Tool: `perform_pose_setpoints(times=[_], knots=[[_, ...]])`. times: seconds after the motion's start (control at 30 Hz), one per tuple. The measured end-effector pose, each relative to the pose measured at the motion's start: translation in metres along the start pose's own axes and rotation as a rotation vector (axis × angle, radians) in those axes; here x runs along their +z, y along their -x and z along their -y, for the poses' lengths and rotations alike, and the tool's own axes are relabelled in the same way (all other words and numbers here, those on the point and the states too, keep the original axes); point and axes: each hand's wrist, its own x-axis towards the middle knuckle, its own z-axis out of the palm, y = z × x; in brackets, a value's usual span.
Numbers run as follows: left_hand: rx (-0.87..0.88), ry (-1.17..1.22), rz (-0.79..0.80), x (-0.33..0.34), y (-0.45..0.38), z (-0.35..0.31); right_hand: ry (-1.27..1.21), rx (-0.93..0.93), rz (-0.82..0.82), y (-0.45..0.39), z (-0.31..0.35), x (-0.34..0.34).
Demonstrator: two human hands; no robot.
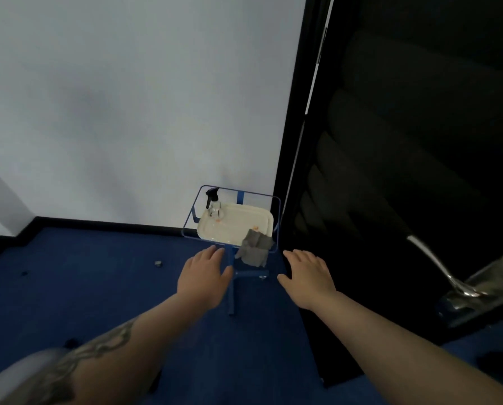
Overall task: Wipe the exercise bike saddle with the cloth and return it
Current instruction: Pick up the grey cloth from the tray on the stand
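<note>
Cloth [254, 247], grey and crumpled, hangs over the cream tray's [238, 229] near edge.

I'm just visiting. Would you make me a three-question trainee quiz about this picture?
1. True or false: the left hand holds the grey cloth.
2. What stands at the tray's far left corner? A) spray bottle B) mug C) sponge
3. Fill in: the cloth hangs over the tray's near ___ corner.

Key: 1 false, since both hands, including the right hand, are open and empty. 2 A. 3 right.
</note>
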Motion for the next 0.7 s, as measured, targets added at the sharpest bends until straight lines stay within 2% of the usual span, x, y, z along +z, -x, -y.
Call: perform_pose_setpoints(times=[0.7], knots=[[-0.142, 0.011, 0.215, 0.104, -0.225, -0.004, -0.088, 0.049, 0.243, -0.254, -0.049, 0.081]])
